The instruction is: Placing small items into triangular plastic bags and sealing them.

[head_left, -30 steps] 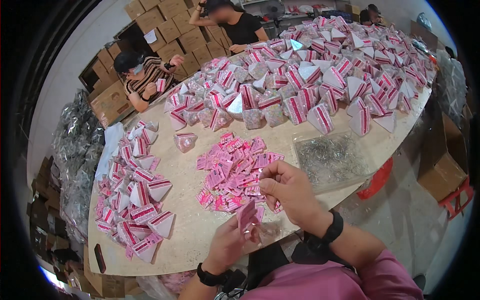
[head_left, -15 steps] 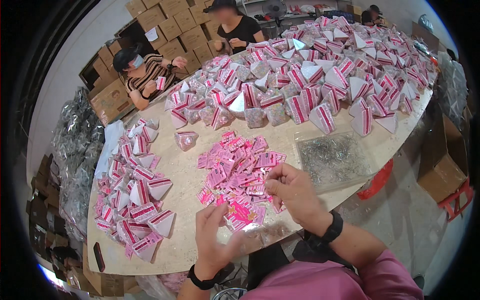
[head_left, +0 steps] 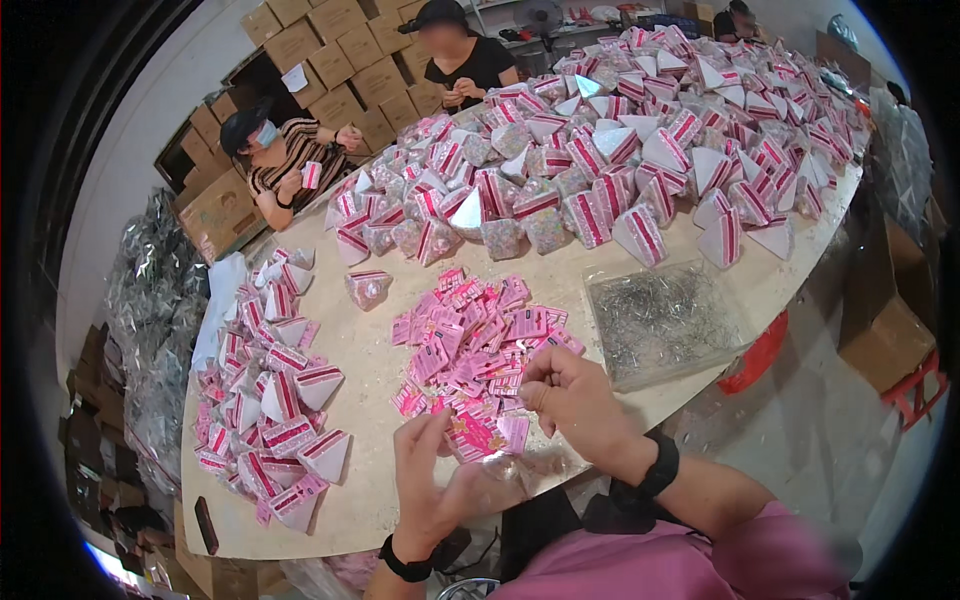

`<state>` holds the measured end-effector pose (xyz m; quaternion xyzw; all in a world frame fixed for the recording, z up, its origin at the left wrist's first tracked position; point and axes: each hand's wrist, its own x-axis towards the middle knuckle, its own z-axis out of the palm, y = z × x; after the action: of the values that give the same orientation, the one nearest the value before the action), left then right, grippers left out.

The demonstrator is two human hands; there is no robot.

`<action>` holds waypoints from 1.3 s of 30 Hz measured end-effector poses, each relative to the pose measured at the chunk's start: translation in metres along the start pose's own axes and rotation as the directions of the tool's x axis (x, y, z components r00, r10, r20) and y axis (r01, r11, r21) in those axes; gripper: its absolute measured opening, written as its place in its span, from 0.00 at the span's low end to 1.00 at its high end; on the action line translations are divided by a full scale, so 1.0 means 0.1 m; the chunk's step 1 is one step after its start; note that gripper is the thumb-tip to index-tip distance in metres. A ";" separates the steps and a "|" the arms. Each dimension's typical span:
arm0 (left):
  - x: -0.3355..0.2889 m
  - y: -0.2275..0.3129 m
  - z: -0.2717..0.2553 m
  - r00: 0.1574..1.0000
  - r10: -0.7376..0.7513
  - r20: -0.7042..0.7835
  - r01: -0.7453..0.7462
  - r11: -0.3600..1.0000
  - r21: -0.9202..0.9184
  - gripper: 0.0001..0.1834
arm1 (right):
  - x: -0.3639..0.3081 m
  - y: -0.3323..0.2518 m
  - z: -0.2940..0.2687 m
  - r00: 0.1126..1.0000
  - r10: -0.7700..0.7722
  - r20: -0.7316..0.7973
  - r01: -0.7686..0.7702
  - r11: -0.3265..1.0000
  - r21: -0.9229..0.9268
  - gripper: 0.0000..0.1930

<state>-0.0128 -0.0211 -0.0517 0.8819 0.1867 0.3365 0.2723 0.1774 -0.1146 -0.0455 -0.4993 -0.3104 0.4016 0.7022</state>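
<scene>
A pink card with gold figures sits between the fingers and thumb of my left hand, which is curled at its left edge. Shiny clear plastic shows beside it; I cannot tell whether it belongs to the card. My right hand is raised just right of the card, thumb and fingertips pinched together. Whatever is in that pinch is too small to make out. Just beyond both hands lies a loose pile of pink printed cards.
A clear shallow box of thin metal pieces stands at the right. Wrapped pink-and-white wedge packs are heaped at the left and far side; a single pack lies between. Co-workers sit across the table. A dark phone-like object lies near left.
My right hand has shifted slightly left, closer to the card, while my left hand stays nearly in place. Across the table, one co-worker has brought both hands together.
</scene>
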 end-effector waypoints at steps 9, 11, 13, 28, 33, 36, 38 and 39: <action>0.04 -0.01 0.02 0.997 -0.071 0.032 0.073 0.993 -0.097 0.34 | -0.04 0.07 0.01 0.998 -0.062 -0.011 0.059 0.984 -0.167 0.07; 0.06 -0.01 0.03 0.995 -0.091 0.037 0.095 0.988 -0.122 0.35 | -0.06 0.05 0.01 0.999 -0.052 -0.009 0.050 0.987 -0.152 0.07; 0.05 -0.05 0.04 0.993 -0.110 0.036 0.114 0.982 -0.147 0.35 | -0.06 0.05 0.02 0.999 -0.048 0.001 0.048 0.991 -0.128 0.08; 0.09 -0.11 0.11 0.981 -0.182 0.066 0.192 0.956 -0.223 0.34 | -0.04 0.10 0.03 0.996 -0.072 0.053 0.074 0.997 -0.031 0.06; 0.08 -0.11 0.11 0.980 -0.194 0.052 0.201 0.942 -0.269 0.35 | -0.08 0.05 0.04 0.997 -0.060 0.057 0.062 0.997 -0.038 0.06; 0.05 -0.13 0.11 0.977 -0.200 0.072 0.212 0.933 -0.291 0.35 | -0.09 0.06 0.04 0.995 -0.074 0.063 0.078 0.996 -0.054 0.06; 0.04 -0.14 0.11 0.975 -0.195 0.107 0.218 0.931 -0.291 0.34 | -0.09 0.07 0.05 0.995 -0.079 0.064 0.082 0.996 -0.036 0.06; 0.03 -0.14 0.12 0.974 -0.188 0.129 0.218 0.932 -0.288 0.34 | -0.09 0.08 0.06 0.995 -0.081 0.066 0.083 0.996 -0.026 0.06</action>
<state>-0.0046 -0.0129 -0.0662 0.8219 0.2099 0.2866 0.4454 0.1665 -0.1184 -0.0519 -0.4830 -0.3590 0.3839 0.7003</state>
